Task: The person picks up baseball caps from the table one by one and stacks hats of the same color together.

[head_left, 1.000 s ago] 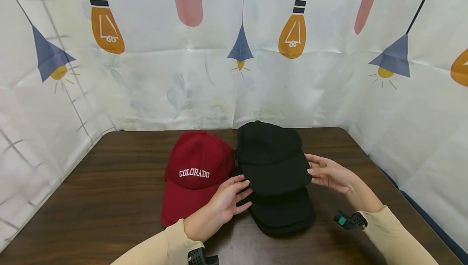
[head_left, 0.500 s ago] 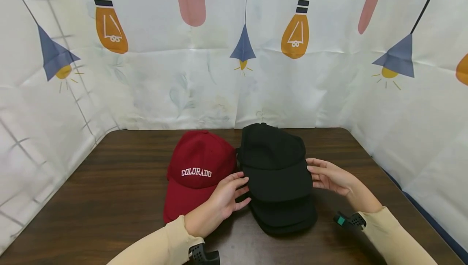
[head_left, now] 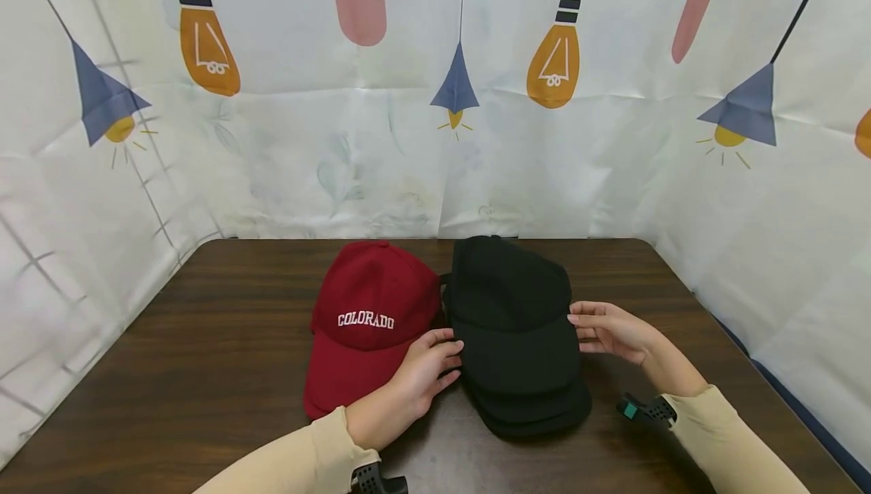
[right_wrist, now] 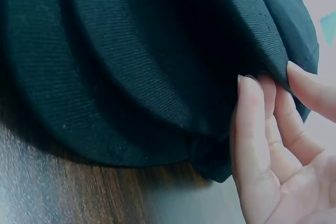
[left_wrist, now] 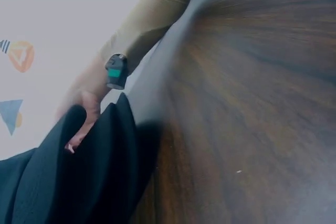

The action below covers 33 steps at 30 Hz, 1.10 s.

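Observation:
A stack of black caps lies on the table, brims toward me. The top black cap sits over the others, its brim overlapping theirs. My left hand pinches the left edge of its brim, and my right hand holds the right edge. In the right wrist view, the thumb of the right hand lies over the brim with the fingers below, and the layered brims show a gap under the top one. A red cap lettered "COLORADO" lies left of the stack, partly behind my left hand.
The dark wood-grain table extends on both sides of the caps. A white printed cloth with lamp and bulb pictures hangs behind it and along the sides. Black wrist devices sit at both cuffs.
The top black cap has come down and toward me, so its brim now covers more of the brims below. Both hands have moved slightly with it. The red cap stays in place.

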{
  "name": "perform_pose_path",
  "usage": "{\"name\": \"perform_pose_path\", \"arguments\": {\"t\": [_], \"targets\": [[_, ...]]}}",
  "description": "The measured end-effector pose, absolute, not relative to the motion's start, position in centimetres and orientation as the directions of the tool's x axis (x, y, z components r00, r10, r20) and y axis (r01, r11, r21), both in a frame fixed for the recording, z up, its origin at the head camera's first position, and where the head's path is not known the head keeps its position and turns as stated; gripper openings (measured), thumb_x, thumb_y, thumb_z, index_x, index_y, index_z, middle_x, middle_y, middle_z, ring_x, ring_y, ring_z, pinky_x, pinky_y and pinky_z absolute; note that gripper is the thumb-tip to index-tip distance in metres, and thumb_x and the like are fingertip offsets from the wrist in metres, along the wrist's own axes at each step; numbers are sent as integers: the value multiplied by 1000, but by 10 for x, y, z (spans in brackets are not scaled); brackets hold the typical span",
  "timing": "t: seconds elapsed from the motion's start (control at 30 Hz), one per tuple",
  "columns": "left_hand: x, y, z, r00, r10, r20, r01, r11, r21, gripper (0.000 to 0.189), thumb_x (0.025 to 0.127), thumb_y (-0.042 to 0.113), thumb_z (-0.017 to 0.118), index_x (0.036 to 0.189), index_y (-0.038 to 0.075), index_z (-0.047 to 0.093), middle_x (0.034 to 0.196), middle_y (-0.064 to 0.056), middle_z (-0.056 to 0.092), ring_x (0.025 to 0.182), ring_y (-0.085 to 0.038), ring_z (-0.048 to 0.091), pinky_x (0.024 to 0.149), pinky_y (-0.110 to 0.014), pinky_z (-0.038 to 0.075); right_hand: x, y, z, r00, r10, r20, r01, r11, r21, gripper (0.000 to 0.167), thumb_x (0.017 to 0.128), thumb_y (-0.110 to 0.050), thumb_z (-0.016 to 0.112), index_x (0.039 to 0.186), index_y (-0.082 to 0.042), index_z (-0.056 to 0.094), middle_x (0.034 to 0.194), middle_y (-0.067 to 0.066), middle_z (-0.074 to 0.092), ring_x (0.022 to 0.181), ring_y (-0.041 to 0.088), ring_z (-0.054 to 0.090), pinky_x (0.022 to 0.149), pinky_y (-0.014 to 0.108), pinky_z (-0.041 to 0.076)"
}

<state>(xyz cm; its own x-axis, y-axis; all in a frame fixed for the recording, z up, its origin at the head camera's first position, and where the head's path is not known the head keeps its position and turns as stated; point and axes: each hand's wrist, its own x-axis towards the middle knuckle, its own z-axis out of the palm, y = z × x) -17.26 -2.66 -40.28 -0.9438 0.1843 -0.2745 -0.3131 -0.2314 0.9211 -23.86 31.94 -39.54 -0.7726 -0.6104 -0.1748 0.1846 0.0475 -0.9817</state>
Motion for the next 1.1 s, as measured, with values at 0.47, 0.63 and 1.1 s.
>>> {"name": "perform_pose_path", "arguments": {"t": [0.47,0.63,1.1], "targets": [[-164,-20,-409,-968,121,-218,-241,-228,943,33,98,8,58,129,-2,49,101,-3,57,83,-15,53,78,-27,49,-239,325,-396,-735,-647,-202,141,146,-979,12,107,-7,52,103,-14,61,93,1,63,88,11,65,82,29,58],[-162,-19,-410,-972,109,-210,-230,-242,943,32,98,8,59,127,-1,50,100,-2,57,82,-14,53,76,-26,49,-242,326,-393,-758,-621,-198,138,144,-980,13,106,-7,53,107,-14,64,94,1,64,88,11,65,81,29,59],[-153,-15,-416,-980,88,-179,-192,-169,967,29,99,5,61,125,-4,50,97,-2,59,80,-13,56,73,-25,48,-245,324,-395,-767,-610,-200,170,108,-980,17,106,-3,51,108,-13,65,93,1,65,84,11,67,80,27,59]]}}
